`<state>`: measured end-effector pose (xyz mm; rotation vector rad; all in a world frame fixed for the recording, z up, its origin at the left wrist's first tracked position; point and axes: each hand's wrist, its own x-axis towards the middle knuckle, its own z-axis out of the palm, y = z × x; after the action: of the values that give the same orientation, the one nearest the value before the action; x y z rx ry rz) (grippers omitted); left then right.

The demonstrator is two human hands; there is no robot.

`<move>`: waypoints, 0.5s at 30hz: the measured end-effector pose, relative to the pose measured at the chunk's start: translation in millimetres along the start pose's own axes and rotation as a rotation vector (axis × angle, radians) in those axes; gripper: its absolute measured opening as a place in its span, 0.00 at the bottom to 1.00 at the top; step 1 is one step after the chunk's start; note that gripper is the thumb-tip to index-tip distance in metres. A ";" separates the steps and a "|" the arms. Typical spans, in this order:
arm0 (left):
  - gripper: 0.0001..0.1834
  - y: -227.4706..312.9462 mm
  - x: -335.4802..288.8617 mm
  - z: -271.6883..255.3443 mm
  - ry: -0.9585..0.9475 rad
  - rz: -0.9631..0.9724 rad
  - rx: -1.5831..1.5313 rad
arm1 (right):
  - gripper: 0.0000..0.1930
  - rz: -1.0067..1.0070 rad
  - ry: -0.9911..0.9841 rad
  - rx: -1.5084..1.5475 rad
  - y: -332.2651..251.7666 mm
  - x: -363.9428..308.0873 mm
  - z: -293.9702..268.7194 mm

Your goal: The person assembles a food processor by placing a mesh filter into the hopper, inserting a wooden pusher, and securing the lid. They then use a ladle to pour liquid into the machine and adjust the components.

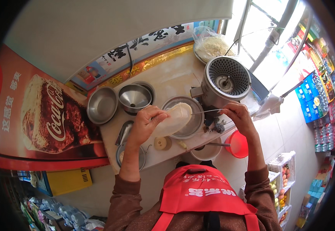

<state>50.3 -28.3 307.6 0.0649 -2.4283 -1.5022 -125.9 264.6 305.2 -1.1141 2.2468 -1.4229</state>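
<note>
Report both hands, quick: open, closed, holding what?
Left hand: closed, pinching the edge of a translucent whitish piece.
Right hand: closed, holding a thin rod that points toward that piece.

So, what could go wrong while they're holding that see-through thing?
The thin rod in the right fingers ends right by the pale translucent film, so it might poke a hole. The film could slip from the left fingers, maybe into the metal basin below. An elbow might knock the pale round disc off the worktop.
</note>
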 end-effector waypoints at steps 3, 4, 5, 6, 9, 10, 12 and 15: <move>0.11 0.2 -1.1 5.8 -0.039 -0.095 -0.066 | 0.08 -0.020 -0.028 0.000 -1.4 -1.5 6.4; 0.12 0.1 -1.5 8.4 -0.023 -0.154 -0.153 | 0.08 -0.020 -0.029 0.016 -3.1 -1.5 8.8; 0.13 -0.1 -2.3 11.3 -0.008 -0.215 -0.240 | 0.08 -0.019 -0.032 0.034 -5.2 -1.7 11.4; 0.14 -1.0 -2.8 13.8 0.008 -0.277 -0.328 | 0.08 -0.013 -0.012 0.037 -7.3 -2.0 13.6; 0.18 -7.2 -2.7 20.3 0.031 -0.375 -0.857 | 0.08 -0.011 0.042 0.081 -11.8 -5.6 20.3; 0.19 -9.7 -2.8 21.2 0.035 -0.384 -0.896 | 0.08 -0.014 0.062 0.123 -11.8 -6.7 23.9; 0.22 -14.2 -3.7 23.0 0.001 -0.368 -1.070 | 0.08 -0.038 0.105 0.142 -10.3 -9.4 31.7; 0.21 -16.1 -5.7 25.2 0.015 -0.420 -1.170 | 0.08 -0.060 0.132 0.126 -5.8 -13.7 39.0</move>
<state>47.4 -12.7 281.7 0.3371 -1.2121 -2.8099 -91.6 247.5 288.7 -1.0853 2.1915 -1.6828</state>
